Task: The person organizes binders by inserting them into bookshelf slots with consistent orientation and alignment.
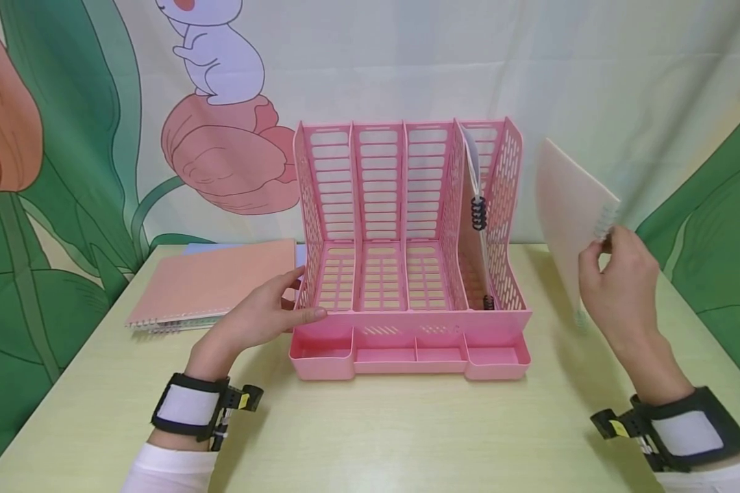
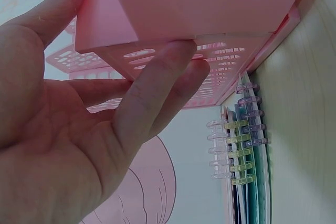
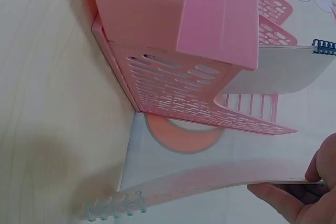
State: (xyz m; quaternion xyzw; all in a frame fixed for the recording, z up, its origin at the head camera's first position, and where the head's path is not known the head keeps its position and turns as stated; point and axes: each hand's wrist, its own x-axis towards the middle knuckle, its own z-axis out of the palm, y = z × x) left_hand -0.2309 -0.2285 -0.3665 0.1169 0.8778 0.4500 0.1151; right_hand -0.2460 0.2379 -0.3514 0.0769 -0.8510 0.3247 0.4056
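Note:
A pink file organizer (image 1: 401, 321) stands upright on the table, with tall slots behind and shallow trays in front. My left hand (image 1: 255, 322) holds its front left corner, thumb on the front edge and fingers against the perforated side wall (image 2: 220, 59). To the right of the organizer, my right hand (image 1: 625, 287) pinches a pale spiral notebook (image 1: 570, 198) by its ringed edge. The notebook is tilted upright, its clear rings (image 3: 115, 206) low over the table. A notebook with black rings (image 1: 479, 213) stands in the organizer's rightmost slot.
Left of the organizer lies a stack of spiral notebooks, an orange-covered one (image 1: 222, 277) on top and a blue one (image 1: 206, 247) showing beneath. Clear, yellow and purple rings (image 2: 252, 114) stick out of the stack. A printed cloth (image 1: 395, 61) hangs behind the table.

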